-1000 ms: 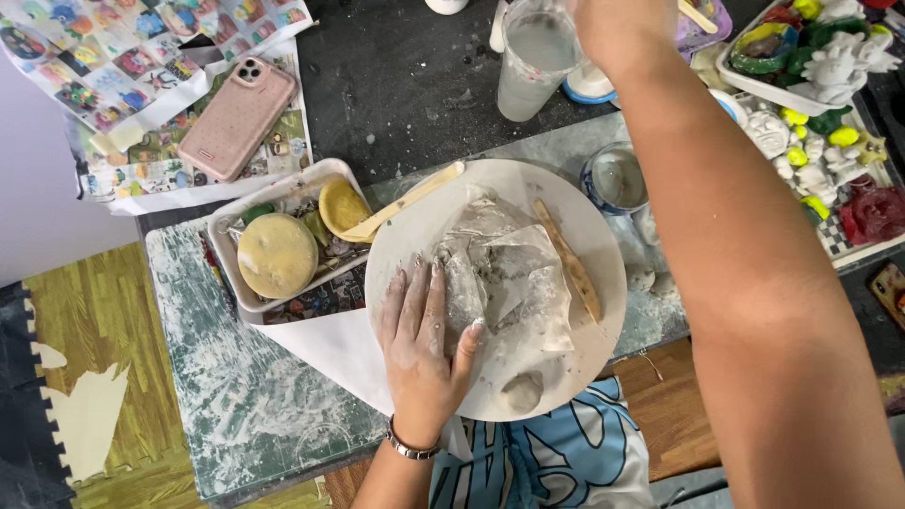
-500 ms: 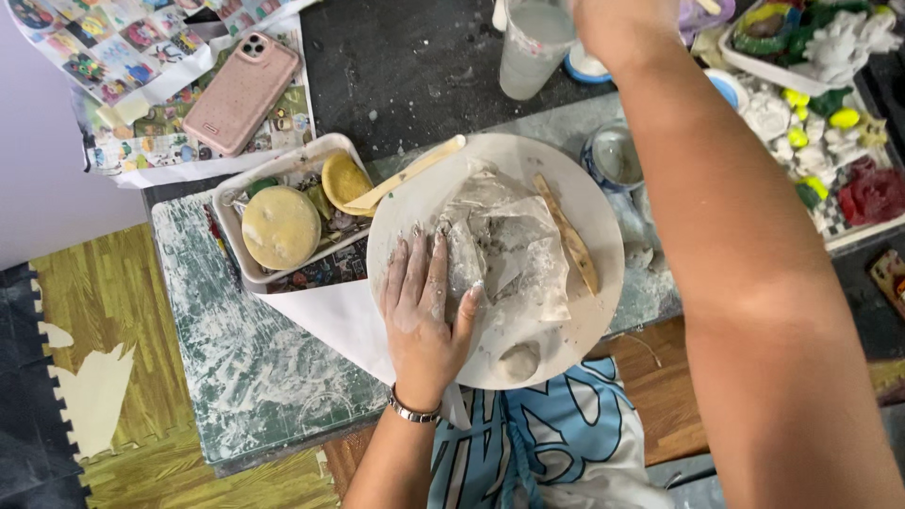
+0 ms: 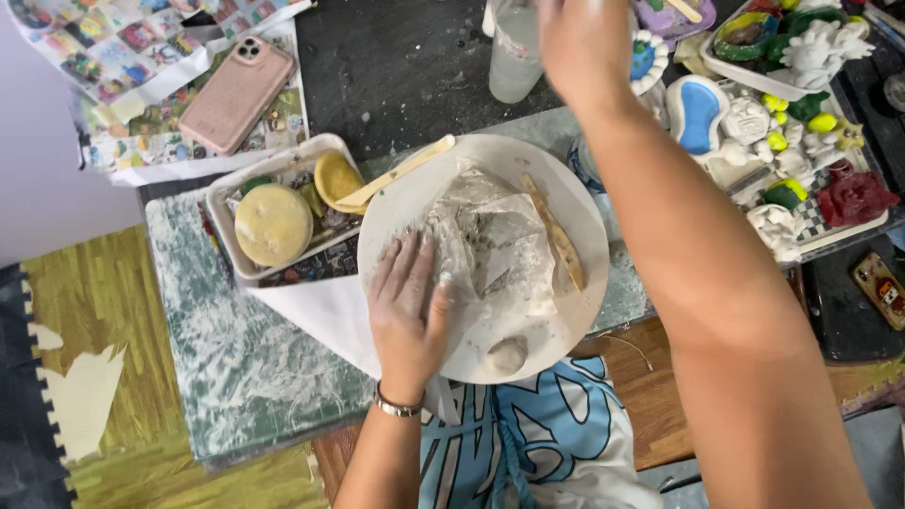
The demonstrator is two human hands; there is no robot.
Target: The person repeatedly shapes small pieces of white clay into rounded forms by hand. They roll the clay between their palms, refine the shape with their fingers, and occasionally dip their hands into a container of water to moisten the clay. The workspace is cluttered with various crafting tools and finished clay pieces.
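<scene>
My left hand [image 3: 407, 311] lies flat, fingers spread, on the near left of a round white plate [image 3: 580, 184]. Its fingertips touch a lump of grey clay in a clear plastic bag [image 3: 495, 245] in the middle of the plate. A small clay ball [image 3: 507, 354] sits at the plate's near rim. One wooden modelling tool [image 3: 558, 236] lies beside the bag and another [image 3: 396, 174] rests across the plate's far left edge. My right hand [image 3: 580, 47] reaches across to the far edge next to a translucent cup [image 3: 517, 52]; its fingers are cut off by the frame.
A white tray [image 3: 226, 203] holding yellow sponges [image 3: 273, 224] stands left of the plate on a green marbled board [image 3: 236, 358]. A pink phone [image 3: 238, 94] lies on printed paper far left. Painted clay figures [image 3: 801, 113] fill a tray at the right.
My left hand has slid a little further onto the plate toward the bag. My right hand stays up by the cup. The view has shifted slightly.
</scene>
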